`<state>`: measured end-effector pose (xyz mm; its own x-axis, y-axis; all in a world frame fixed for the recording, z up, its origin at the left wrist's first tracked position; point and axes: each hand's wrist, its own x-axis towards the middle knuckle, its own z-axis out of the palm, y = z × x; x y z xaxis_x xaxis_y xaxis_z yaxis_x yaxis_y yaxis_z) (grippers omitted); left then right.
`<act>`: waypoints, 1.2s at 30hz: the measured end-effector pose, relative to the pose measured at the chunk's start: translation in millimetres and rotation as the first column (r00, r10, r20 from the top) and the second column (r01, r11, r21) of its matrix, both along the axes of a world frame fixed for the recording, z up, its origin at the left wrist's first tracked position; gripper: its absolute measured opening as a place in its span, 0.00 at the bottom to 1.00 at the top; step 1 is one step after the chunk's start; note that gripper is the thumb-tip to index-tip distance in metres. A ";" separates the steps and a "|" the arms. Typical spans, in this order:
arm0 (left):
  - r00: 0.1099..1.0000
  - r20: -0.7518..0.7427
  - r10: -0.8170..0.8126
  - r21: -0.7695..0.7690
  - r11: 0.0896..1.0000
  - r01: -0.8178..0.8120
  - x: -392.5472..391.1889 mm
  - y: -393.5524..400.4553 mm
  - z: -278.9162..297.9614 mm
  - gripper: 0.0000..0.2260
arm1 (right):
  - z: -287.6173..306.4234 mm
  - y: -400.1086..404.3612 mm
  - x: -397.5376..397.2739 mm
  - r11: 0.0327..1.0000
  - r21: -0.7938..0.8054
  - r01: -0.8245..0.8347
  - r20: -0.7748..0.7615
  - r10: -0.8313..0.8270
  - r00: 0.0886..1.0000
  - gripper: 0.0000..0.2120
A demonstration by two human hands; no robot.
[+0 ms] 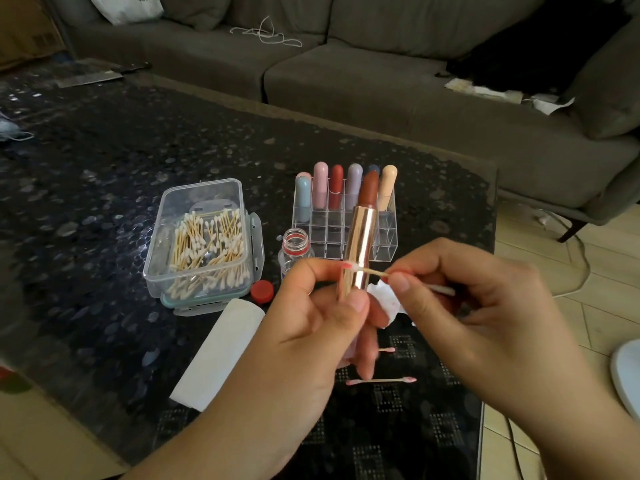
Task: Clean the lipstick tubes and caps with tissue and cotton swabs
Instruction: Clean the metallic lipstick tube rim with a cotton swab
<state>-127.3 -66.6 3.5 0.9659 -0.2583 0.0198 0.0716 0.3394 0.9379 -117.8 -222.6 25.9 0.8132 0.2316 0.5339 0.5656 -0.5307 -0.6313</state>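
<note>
Left hand (322,306) fingers curl round upright rose-gold lipstick tube (358,251), steadying it above the counter; right hand (460,306) pinches wooden cotton swab (372,270), pink-stained tip swabbing the barrel.

The left hand (322,306) covers the base of the gold lipstick tube (358,251), and a crumpled tissue (386,301) shows only in part behind both hands. The small clear bottle (295,252) is half hidden by the left fingers, and a white object (627,379) is cut off by the right edge
</note>
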 end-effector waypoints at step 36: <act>0.981 0.148 0.127 0.345 0.923 -0.172 1.5 1.1 -5.0 0.16 | 2.2 6.6 -1.8 0.987 -0.117 0.106 0.073 -0.098 0.992 0.07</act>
